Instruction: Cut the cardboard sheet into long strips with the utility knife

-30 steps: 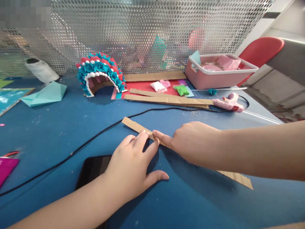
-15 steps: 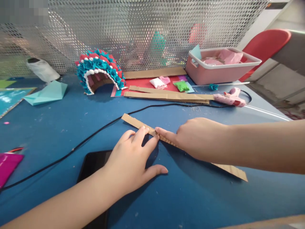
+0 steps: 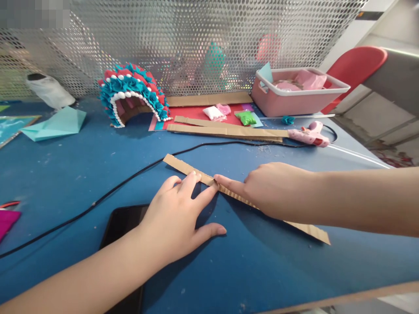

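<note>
A narrow cardboard strip (image 3: 177,164) runs diagonally across the blue table, ridged in its middle part. My left hand (image 3: 178,209) is spread palm down, fingertips pressing on the strip and thumb stretched out over the tabletop. From the right, my right hand (image 3: 265,187) lies across the same strip with its index finger extended, the tip touching the strip beside the left fingertips. Its other fingers are curled by the strip, and the thumb is hidden. Under my left forearm lies a black phone (image 3: 126,222), partly covered.
A black cord (image 3: 131,175) crosses the table to a pink glue gun (image 3: 309,134). Behind are more cardboard strips (image 3: 225,131), a blue-and-red flowered arch (image 3: 134,91), small bags of clay (image 3: 246,118), a pink basket (image 3: 294,98), folded turquoise paper (image 3: 55,125) and a perforated metal screen (image 3: 183,43).
The view has shifted slightly, so most things sit a little further left. Both hands keep their places on the cardboard strip.
</note>
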### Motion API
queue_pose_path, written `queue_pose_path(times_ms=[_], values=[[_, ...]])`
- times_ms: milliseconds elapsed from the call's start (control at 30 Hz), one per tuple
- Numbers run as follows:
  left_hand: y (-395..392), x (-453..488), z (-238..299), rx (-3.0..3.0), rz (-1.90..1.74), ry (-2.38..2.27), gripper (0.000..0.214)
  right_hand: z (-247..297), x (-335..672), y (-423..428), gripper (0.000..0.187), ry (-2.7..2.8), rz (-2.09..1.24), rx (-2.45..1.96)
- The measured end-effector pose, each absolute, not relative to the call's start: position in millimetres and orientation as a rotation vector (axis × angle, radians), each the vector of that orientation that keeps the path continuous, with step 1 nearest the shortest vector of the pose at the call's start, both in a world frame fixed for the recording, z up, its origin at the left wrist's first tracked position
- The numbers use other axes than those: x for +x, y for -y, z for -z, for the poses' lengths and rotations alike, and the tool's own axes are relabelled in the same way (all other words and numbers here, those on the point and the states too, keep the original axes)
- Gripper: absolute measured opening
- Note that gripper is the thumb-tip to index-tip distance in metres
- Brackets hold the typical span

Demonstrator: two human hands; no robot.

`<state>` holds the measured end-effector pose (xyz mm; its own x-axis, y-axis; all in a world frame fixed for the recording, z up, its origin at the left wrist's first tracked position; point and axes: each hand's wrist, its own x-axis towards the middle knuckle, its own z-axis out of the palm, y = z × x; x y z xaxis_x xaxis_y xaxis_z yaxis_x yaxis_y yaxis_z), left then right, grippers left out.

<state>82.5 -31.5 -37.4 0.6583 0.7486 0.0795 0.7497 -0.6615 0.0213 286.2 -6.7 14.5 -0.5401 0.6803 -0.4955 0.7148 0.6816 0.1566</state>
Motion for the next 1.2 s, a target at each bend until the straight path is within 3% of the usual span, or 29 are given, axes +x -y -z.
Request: queue_pose_path(times_ms=[1200], values=[[32.8, 84.8, 35.8, -2.769, 0.110, 1.254, 0.064, -8.0, 312.8, 19.7, 0.081, -2.291, 0.081, 0.959]])
